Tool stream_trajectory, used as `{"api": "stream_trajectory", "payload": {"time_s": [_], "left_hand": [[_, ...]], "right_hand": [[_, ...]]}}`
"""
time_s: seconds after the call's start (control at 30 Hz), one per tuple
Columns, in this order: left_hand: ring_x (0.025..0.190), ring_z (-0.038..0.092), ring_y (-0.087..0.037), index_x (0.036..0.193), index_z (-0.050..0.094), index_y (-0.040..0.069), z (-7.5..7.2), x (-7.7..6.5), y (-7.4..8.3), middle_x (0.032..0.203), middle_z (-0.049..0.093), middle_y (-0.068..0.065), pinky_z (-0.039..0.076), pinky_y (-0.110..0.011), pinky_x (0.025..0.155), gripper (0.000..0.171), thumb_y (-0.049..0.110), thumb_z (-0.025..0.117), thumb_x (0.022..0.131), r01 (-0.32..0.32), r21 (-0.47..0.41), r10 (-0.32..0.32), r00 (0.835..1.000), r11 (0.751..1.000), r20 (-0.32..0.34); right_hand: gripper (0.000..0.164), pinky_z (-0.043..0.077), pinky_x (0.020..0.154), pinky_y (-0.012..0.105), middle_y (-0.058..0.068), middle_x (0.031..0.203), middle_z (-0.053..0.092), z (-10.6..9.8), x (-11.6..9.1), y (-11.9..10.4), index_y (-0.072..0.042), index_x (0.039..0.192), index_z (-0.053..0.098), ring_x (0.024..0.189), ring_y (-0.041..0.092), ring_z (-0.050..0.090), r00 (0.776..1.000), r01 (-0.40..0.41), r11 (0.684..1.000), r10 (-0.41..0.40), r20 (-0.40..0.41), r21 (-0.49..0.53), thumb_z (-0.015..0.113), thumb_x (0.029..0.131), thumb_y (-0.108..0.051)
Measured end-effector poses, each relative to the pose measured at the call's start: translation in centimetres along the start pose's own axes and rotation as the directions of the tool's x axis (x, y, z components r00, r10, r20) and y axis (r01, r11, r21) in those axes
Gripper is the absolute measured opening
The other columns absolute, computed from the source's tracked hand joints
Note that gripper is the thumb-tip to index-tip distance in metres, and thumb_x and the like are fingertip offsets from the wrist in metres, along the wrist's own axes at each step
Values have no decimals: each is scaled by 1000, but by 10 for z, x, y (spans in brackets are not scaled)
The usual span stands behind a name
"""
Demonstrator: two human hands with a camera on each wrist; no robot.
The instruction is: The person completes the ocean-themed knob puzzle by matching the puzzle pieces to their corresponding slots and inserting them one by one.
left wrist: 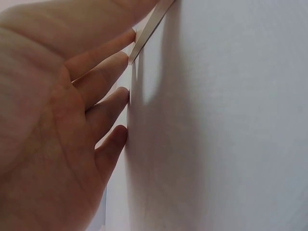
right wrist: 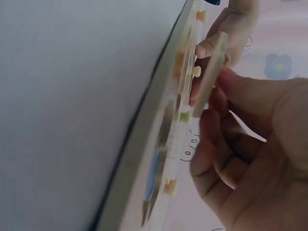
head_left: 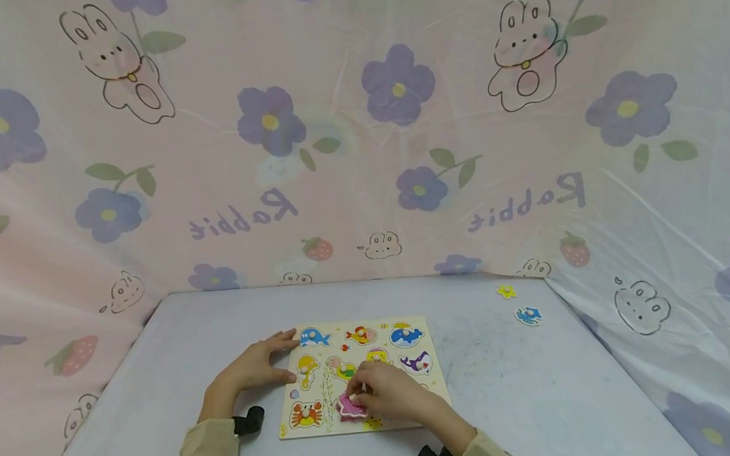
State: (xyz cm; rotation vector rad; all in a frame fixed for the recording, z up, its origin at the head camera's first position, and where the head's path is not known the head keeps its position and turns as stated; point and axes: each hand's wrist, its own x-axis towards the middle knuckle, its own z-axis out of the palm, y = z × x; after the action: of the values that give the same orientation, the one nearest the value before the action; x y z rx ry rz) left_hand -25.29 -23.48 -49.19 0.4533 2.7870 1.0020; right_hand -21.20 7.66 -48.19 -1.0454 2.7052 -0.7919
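Note:
A wooden peg puzzle board [head_left: 320,426] with sea-animal pieces lies on the table. Over its lower middle my right hand [head_left: 389,392] pinches a pink puzzle piece [head_left: 350,409]. In the right wrist view this piece [right wrist: 211,74] appears edge-on, tilted and apart from the board, between thumb and fingers of the right hand [right wrist: 255,139]. My left hand [head_left: 254,367] touches the board's left edge, thumb and fingers spread. The left wrist view shows the left hand [left wrist: 57,110] with its fingers extended, fingertips at the table and the board's edge.
Toward the back right of the table [head_left: 503,386] lie a yellow star-shaped piece [head_left: 507,291] and a blue piece [head_left: 528,316]. Pieces such as the crab [head_left: 306,414] and the purple whale [head_left: 416,363] sit on the board. A patterned curtain [head_left: 336,154] hangs behind the table.

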Motion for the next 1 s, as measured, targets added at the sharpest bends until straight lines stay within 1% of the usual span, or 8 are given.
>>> {"api": "stream_trajectory", "payload": {"time_s": [0.1,0.17,0.3,0.43,0.63,0.8,1.0], "left_hand": [[154,24,-46,145,62,8,0,0,0,165,39,-13,15,-74,121,78,32,92,77,0,2,0,1000,1000,0],[155,24,-46,145,62,9,0,0,-1,166,38,-13,15,-74,121,78,32,92,77,4,1,-4,1000,1000,0],[155,23,-45,145,62,9,0,1,-2,166,38,-12,14,-74,121,78,33,92,77,7,0,-7,1000,1000,1],[155,23,-45,145,62,9,0,1,-3,166,39,-12,14,-74,121,78,32,92,77,-10,-7,10,1000,1000,-1],[154,25,-46,145,62,8,-1,1,-5,164,41,-13,14,-70,123,78,33,92,77,-51,20,51,999,999,-5],[154,25,-46,145,62,8,-1,2,-5,165,40,-13,13,-70,123,79,34,92,77,-45,14,45,999,999,1],[155,24,-45,146,61,8,-1,3,-4,165,39,-13,13,-69,124,80,35,92,77,-36,14,36,999,999,6]], "right_hand": [[5,47,70,17,-19,86,57,1,2,-3,-25,97,77,78,1,51,999,-25,999,26,42,-23,74,98,-21],[4,48,69,17,-19,86,57,2,3,-5,-24,96,77,78,1,51,997,-37,999,38,60,-29,75,98,-21],[4,48,69,16,-18,85,57,4,5,-6,-23,95,77,76,0,51,996,-46,998,49,74,-36,75,98,-20],[5,47,69,17,-19,85,56,5,7,-6,-24,93,76,76,0,51,996,-46,998,50,72,-49,76,97,-20],[5,46,68,18,-19,84,55,6,10,-8,-24,92,76,75,1,51,996,-49,997,53,67,-58,77,96,-21],[6,46,67,18,-19,83,56,6,11,-10,-24,91,75,74,1,51,995,-71,996,75,63,-50,78,95,-21],[7,47,68,18,-18,84,57,6,10,-11,-25,91,76,74,1,51,996,-72,996,75,54,-54,78,95,-20]]}}
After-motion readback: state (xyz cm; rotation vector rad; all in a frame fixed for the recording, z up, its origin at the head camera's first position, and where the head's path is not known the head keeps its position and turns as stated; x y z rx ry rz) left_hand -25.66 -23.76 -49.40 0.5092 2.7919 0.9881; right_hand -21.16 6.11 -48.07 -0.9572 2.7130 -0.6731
